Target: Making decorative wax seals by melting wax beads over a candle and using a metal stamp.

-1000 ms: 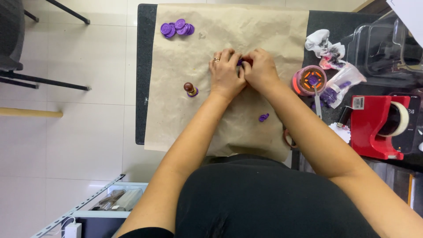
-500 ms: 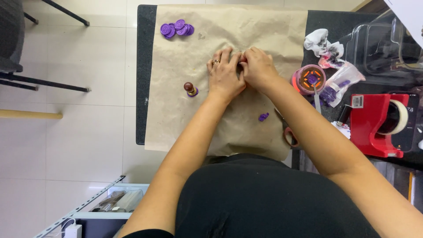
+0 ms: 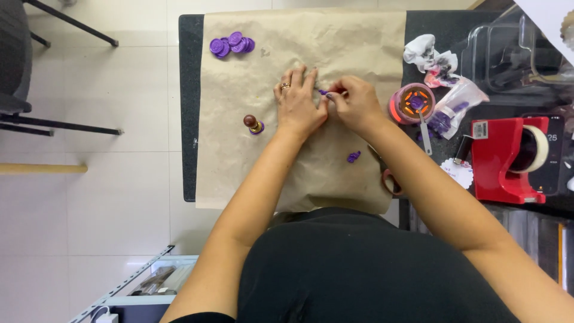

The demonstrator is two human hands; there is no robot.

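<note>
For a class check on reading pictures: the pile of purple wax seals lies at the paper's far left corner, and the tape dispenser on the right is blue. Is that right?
Not quite. The head view shows the tape dispenser is red, not blue. The purple seals do lie at the far left corner of the paper.

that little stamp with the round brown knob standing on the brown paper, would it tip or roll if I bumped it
The stamp stands upright on a small purple base with a rounded brown knob on top, so a sideways bump would probably tip it. Its round shape suggests it could then roll a little across the brown paper. It looks solid and rigid, so likely easy to pinch and lift.
</note>
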